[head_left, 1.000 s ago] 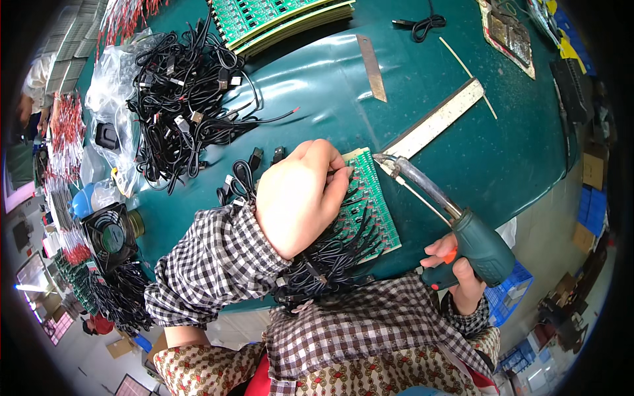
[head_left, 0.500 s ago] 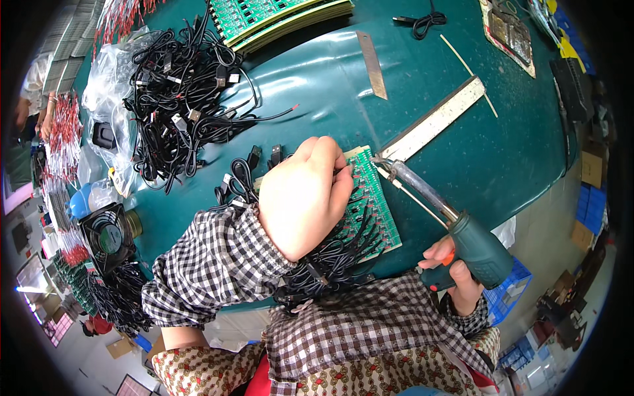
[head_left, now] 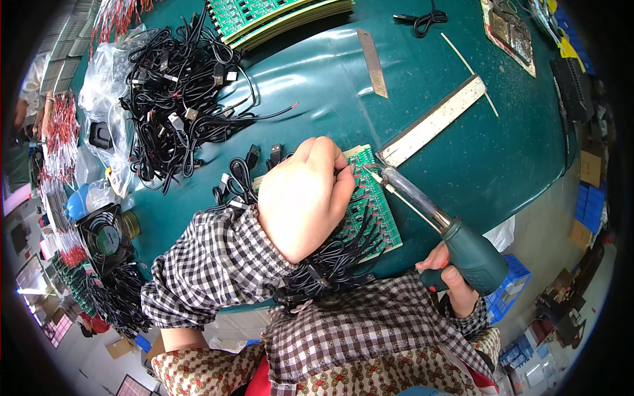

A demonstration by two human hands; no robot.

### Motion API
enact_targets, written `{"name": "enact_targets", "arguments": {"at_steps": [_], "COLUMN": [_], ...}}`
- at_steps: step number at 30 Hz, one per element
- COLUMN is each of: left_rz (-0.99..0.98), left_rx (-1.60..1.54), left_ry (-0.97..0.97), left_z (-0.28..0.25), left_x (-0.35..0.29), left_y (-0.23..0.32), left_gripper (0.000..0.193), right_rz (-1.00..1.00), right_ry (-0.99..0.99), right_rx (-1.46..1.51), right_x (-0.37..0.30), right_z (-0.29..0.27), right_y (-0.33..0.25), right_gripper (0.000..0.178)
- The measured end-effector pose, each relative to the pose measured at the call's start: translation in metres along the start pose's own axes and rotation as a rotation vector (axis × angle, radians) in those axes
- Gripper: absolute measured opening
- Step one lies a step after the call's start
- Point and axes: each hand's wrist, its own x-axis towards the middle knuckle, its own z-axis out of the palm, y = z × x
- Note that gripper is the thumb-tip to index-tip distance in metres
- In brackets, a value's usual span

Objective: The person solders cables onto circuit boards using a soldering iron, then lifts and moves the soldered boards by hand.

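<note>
My left hand (head_left: 304, 191) is closed in a pinch over the upper left part of a green circuit board (head_left: 378, 201); whatever the fingertips hold is hidden beneath them. Black cables (head_left: 330, 264) with red wire ends run from the board's rows, bunched below that hand. More black cables with plugs (head_left: 243, 173) lie to its left. Wrapped round the grip of a dark green soldering gun (head_left: 472, 254) is my right hand (head_left: 452, 280). The gun's metal tip reaches to the board's upper edge, close to my left fingertips. A thin pale rod runs beneath its barrel.
A large heap of black cables (head_left: 185, 105) lies at the far left beside clear plastic bags (head_left: 105, 86). Stacked green boards (head_left: 284, 23) stand at the back. A pale bar (head_left: 432, 122), a metal blade (head_left: 372, 63) and a small fan (head_left: 105, 239) are on the table.
The soldering gun has shifted left, bringing its tip from beside the board to over its upper edge. My right index finger now covers the orange trigger. My left hand has hardly moved.
</note>
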Motion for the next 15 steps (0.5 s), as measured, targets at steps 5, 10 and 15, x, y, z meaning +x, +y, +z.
{"name": "enact_targets", "arguments": {"at_steps": [5, 10, 15], "left_rz": [-0.005, -0.02, -0.037], "left_rx": [0.0, -0.003, -0.007], "left_ry": [-0.001, -0.002, -0.009], "left_z": [0.0, 0.0, 0.0], "left_x": [0.0, 0.0, 0.0], "left_y": [0.0, 0.001, 0.001], "left_gripper": [0.016, 0.016, 0.016], "right_rz": [0.042, 0.122, 0.08], "right_ry": [0.022, 0.005, 0.025], "right_rx": [0.036, 0.082, -0.018], "right_x": [-0.006, -0.007, -0.001], "right_z": [-0.005, -0.008, 0.002], "right_y": [0.008, 0.009, -0.002], "right_gripper": [0.047, 0.071, 0.037]}}
